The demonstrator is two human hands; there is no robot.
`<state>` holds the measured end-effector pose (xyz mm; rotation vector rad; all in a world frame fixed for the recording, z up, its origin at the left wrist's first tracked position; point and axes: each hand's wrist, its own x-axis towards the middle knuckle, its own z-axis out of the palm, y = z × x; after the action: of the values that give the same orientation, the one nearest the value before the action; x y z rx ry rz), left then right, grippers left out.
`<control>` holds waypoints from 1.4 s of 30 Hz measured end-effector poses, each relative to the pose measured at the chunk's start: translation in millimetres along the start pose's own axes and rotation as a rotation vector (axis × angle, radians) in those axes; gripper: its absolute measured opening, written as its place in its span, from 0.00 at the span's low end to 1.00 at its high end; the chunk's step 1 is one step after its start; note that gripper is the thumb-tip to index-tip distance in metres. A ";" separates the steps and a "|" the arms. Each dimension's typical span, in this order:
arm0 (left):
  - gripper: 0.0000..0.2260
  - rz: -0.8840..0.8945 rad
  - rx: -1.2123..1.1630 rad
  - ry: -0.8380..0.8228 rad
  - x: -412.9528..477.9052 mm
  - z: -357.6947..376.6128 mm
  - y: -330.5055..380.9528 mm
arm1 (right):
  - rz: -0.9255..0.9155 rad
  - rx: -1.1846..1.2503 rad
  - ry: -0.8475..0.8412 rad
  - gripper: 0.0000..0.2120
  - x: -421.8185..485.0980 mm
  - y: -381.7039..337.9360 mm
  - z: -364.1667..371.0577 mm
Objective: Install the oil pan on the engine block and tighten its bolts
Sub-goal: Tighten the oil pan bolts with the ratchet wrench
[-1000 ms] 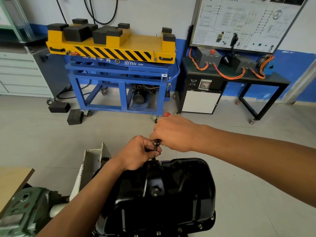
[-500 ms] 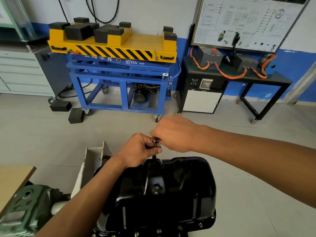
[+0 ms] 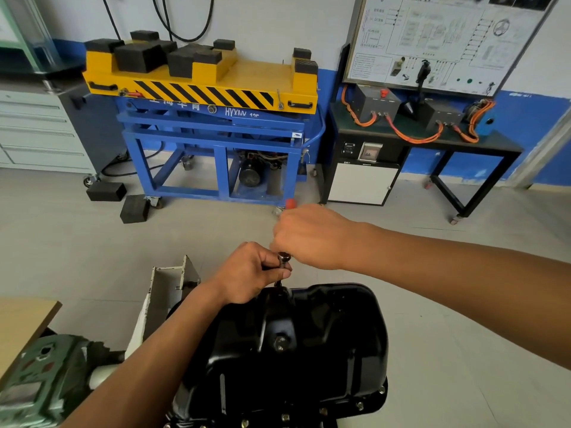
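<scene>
Head view: two hands on one ratchet at the oil pan's far rim

Count: one black oil pan (image 3: 324, 335), low centre of frame and bottom side up. One drain plug (image 3: 279, 342) on its raised face. Five bolt heads (image 3: 323, 411) visible along the near flange; further ones cannot be made out. One ratchet (image 3: 283, 257). Two loose rubber blocks (image 3: 135, 208) on the floor (image 3: 61, 242), just beside one blue-and-yellow lift cart (image 3: 216, 131).

Hands: left hand (image 3: 250, 273) comes up from lower left, fingers curled round the ratchet's upright shaft just under the head. The shaft drops to the pan's far rim. Right hand (image 3: 309, 236) reaches in from the right, fisted round the handle, its red end poking out past the knuckles. The two hands are almost touching.
</scene>
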<state>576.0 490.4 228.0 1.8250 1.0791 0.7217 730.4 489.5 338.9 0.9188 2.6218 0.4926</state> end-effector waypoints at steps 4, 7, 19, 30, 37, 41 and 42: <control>0.04 0.006 -0.008 0.005 -1.4 0.1 0.5 | -0.099 0.012 0.043 0.10 0.7 5.1 6.8; 0.06 0.016 0.005 -0.006 0.2 0.0 1.1 | -0.014 0.054 0.017 0.04 -2.3 11.0 8.7; 0.07 0.000 -0.034 -0.064 2.1 2.0 -2.8 | 0.089 0.149 -0.048 0.19 -8.1 -6.9 -1.9; 0.06 0.004 -0.021 -0.028 1.0 2.0 0.6 | 0.011 0.014 0.005 0.11 -1.5 4.6 2.5; 0.07 0.040 -0.042 -0.079 0.1 0.4 -1.4 | 0.090 0.242 -0.088 0.24 -10.7 -2.7 3.3; 0.10 0.024 -0.035 -0.072 1.1 1.0 -1.0 | 0.122 0.282 -0.112 0.24 -11.4 -3.1 -4.9; 0.08 0.020 -0.039 -0.069 1.1 1.4 -1.0 | 0.106 0.242 -0.103 0.23 -10.5 -3.4 -6.6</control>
<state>577.2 491.1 226.6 1.8163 0.9963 0.6816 733.7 478.8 345.2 1.1303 2.5866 0.1487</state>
